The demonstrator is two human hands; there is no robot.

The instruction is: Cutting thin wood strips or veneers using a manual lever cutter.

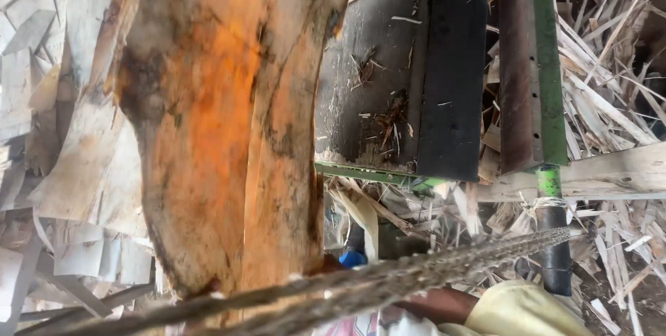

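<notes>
A big rough slab of peeled wood, orange and pale with dark stains, fills the middle of the view and stands on end. A forearm in a yellow sleeve reaches in from the bottom right toward the slab's lower edge. Only a sliver of my right hand shows there, against the wood and behind a thick twisted rope that crosses the bottom of the view. Its fingers are hidden. A small blue object sits just beside that hand. My left hand is out of view.
A black machine bed with a green frame stands right of the slab, with a black post below it. Wood strips and splinters pile up at the right, and pale veneer scraps at the left.
</notes>
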